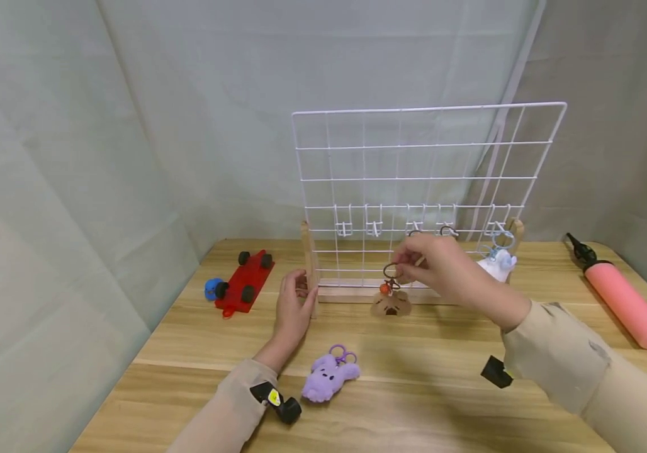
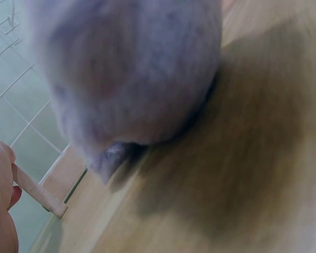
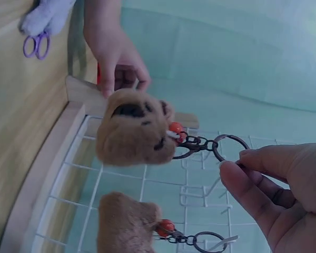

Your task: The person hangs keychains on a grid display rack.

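My right hand (image 1: 433, 264) pinches the metal ring (image 3: 231, 147) of a brown bear plush keychain (image 3: 134, 126), which dangles by a chain with an orange bead in front of the white wire grid rack (image 1: 397, 179). My left hand (image 1: 294, 308) holds the rack's wooden post (image 1: 309, 251) at its left end. A second brown plush keychain (image 3: 126, 224) hangs from a hook; in the head view my right hand hides it. At the right end hangs a white plush keychain (image 1: 498, 264) with blue rings. A purple plush keychain (image 1: 326, 377) lies on the table near my left wrist.
Several white hooks (image 1: 374, 228) line the lower grid. To the left lie a red toy car base (image 1: 247, 281) with black wheels and a blue piece (image 1: 213, 289). A pink hand pump (image 1: 629, 302) lies at the right. Pale curtains surround the wooden table (image 1: 187, 390).
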Tool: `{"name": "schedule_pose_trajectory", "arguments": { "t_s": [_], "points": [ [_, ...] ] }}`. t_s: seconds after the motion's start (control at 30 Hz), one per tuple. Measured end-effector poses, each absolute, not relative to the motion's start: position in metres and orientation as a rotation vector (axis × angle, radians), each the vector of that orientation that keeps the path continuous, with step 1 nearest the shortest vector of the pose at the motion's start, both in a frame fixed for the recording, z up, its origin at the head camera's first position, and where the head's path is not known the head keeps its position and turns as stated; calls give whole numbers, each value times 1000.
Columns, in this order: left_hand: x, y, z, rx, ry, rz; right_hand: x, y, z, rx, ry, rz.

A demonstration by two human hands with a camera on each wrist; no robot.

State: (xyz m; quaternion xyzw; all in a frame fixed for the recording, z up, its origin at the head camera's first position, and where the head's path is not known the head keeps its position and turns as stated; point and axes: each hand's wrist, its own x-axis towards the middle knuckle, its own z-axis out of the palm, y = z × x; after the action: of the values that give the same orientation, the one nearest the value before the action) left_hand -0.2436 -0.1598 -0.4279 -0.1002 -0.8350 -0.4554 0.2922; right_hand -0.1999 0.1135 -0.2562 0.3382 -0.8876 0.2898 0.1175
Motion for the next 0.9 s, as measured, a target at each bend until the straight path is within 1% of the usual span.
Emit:
{"name": "schedule_pose_trajectory", "arguments": {
  "t_s": [0.43, 0.9],
  "points": [
    [-243, -160, -426, -279, -2222, -1200, -216, 101, -229, 930, -2583, 769],
    [-242, -160, -426, -270, -2237, -1211, -237, 87, -232, 869, -2674, 622]
  ]
}}
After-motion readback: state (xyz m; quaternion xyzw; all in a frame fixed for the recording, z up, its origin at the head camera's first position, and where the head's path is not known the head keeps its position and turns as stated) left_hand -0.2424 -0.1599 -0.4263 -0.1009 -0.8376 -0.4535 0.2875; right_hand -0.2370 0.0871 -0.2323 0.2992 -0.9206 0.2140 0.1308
